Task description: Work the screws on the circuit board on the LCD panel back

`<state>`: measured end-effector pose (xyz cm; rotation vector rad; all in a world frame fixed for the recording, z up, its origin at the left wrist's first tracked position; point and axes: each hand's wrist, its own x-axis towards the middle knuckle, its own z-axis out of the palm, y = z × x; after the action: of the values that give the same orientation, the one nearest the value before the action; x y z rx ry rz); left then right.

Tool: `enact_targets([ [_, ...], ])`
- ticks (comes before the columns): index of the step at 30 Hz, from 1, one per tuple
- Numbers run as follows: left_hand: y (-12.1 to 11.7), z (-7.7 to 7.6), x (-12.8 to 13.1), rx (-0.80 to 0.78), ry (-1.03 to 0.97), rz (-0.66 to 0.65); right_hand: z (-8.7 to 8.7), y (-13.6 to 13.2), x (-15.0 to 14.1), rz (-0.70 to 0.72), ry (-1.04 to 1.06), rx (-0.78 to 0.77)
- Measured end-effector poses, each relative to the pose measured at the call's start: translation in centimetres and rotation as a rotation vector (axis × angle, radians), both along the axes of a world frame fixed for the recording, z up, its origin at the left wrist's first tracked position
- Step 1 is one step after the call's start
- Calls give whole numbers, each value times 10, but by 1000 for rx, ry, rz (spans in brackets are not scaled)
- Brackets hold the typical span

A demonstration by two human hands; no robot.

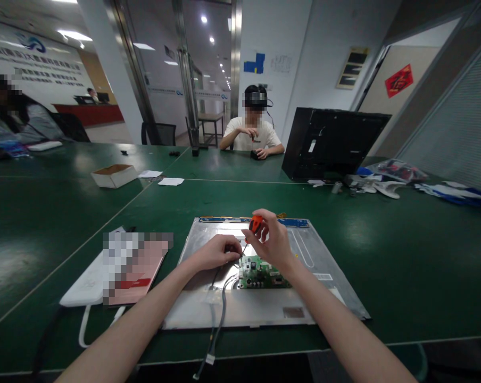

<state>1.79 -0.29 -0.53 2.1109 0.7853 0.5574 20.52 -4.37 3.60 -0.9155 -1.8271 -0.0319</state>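
Note:
A silver metal display panel (328,255) lies flat on the green table in front of me. A small green circuit board (260,272) sits on its near middle, with grey cables (218,319) running off the front edge. My right hand (270,242) grips an orange-handled screwdriver (256,223), its shaft pointing down at the board's left corner. My left hand (216,252) is pinched together beside the screwdriver tip, at the board's left edge; what its fingers hold is too small to see.
A white and pink flat object (116,271) lies left of the panel. A cardboard box (113,175) and papers sit further back. A black monitor back (330,143) and loose parts (384,186) stand at the right. A person (251,130) sits opposite; another sits far left.

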Motion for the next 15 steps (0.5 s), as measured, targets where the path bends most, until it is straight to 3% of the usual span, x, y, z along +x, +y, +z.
enact_targets([
  [3, 0, 0, 0, -4, 9, -2, 16, -4, -1, -101, -128, 2],
  [9, -2, 6, 2, -16, 24, 11, 58, -3, -10, -285, -510, -192],
  [15, -6, 12, 4, 0, 60, 57, 84, 9, -16, -239, -694, -346],
])
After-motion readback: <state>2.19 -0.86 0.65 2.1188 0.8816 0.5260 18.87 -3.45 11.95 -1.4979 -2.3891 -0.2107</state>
